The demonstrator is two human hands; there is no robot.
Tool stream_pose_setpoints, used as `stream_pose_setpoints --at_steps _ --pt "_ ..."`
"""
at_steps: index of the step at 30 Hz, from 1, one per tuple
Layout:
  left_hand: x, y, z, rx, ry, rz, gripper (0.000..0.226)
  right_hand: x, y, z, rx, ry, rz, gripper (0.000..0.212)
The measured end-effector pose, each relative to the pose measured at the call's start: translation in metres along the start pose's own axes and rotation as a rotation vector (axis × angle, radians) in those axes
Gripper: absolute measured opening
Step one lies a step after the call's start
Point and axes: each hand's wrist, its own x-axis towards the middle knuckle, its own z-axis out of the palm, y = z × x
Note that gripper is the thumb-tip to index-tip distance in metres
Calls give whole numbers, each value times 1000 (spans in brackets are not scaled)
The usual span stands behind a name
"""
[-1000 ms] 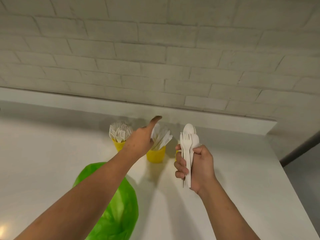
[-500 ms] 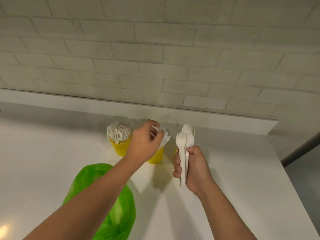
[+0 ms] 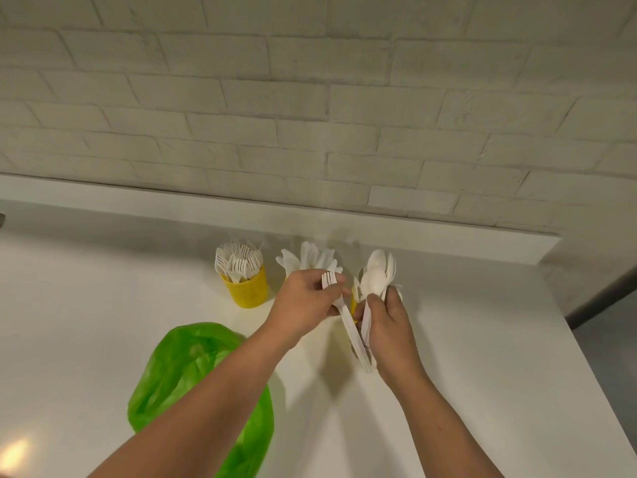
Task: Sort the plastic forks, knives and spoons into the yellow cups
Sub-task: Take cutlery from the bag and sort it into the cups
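Pinching a fork [image 3: 339,301], left hand [image 3: 303,307] meets right hand [image 3: 387,326], fist gripping spoons [image 3: 374,282]

left hand [image 3: 303,301] pinching fork [image 3: 339,305], right hand [image 3: 387,322] gripping spoons [image 3: 374,284]

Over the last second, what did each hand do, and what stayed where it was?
The left hand came away from the knife cup, crossed to the right hand and pinched a fork out of its bundle. The right hand kept gripping the remaining cutlery, spoons on top. The fork cup and green bag stayed put.
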Motion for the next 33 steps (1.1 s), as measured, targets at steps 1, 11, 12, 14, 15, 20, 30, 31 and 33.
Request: stream_pose_setpoints --at_steps 1,11,12,14,15,20,30,31,33 --pt "0 0 -4 1 -13 7 22 1 2 -1 -62 31 -42 10" --pt "6 38 -89 269 163 276 14 0 -5 5 -101 83 -295 11" --pt "7 42 -99 357 238 325 14 -1 -8 8 -69 42 -273 11" --pt "8 47 -117 515 375 404 15 -1 -11 17 -5 -34 -221 10" --pt "8 49 -124 556 423 435 16 -1 -12 21 14 -63 -213 10" --pt "20 44 -152 709 444 512 20 2 -8 45 -9 -169 -251 11" --pt "22 43 -172 784 320 613 18 9 -1 66 -43 -213 -204 14" --pt "21 46 -173 773 331 634 18 9 -1 67 -38 -209 -201 14" --pt "17 51 -175 739 347 663 18 9 -1 69 -42 -194 -212 15"
